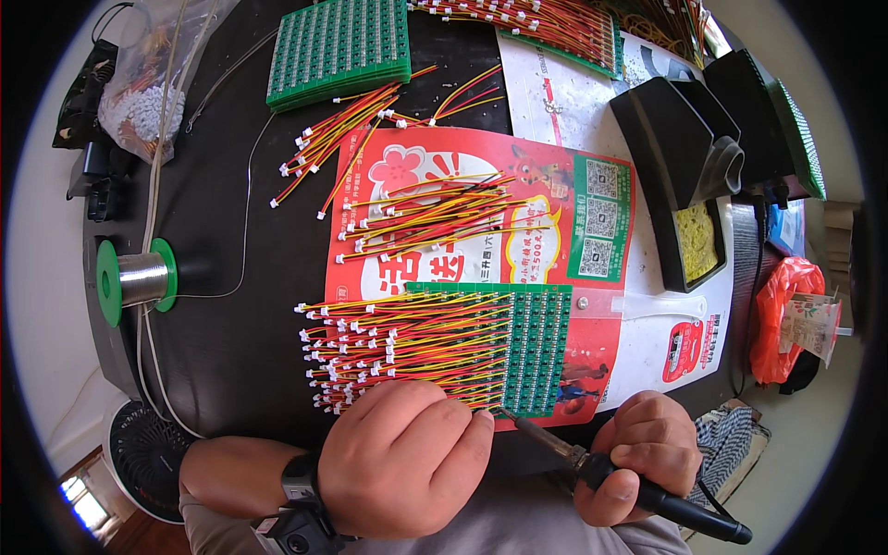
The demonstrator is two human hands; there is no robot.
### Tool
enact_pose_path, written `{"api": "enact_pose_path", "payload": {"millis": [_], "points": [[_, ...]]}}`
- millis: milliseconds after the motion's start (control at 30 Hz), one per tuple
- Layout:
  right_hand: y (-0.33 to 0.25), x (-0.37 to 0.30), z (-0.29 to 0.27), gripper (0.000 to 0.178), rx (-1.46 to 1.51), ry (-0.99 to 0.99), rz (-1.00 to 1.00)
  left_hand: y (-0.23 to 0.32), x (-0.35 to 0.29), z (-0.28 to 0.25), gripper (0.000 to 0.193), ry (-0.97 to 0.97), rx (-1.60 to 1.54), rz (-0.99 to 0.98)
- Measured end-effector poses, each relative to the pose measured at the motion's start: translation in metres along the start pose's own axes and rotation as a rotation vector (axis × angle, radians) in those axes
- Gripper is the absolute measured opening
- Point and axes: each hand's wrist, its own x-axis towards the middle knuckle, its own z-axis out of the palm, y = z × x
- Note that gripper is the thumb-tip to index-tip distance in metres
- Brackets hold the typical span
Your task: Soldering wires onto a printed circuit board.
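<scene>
A green circuit board panel point(536, 351) lies in front of me on a red printed sheet point(606, 277). Rows of red, yellow and black wires point(425, 338) run left from it, ending in small white plugs. My right hand point(647, 453) is wrapped round a soldering iron point(689, 518), whose tip meets the panel's near edge. Close beside that tip, my left hand point(398, 462) is closed with its fingertips at the panel's near edge; what it pinches is hidden under the hand. Beyond the panel lies a loose pile of similar wires point(425, 222).
Solder wire sits on a green spool point(139, 277) at left. Stacked green panels point(338, 55) and more wires point(347, 125) lie at the back. A black iron stand point(680, 139) with a yellow sponge point(700, 245) is at right, near a red bag point(782, 305).
</scene>
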Motion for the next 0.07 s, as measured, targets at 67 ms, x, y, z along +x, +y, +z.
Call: {"api": "enact_pose_path", "payload": {"millis": [67], "points": [[0.0004, 0.0003, 0.0007, 0.024, 0.004, -0.005, 0.005, -0.0001, -0.0002, -0.0001, 0.02, -0.005, 0.005, -0.002]]}}
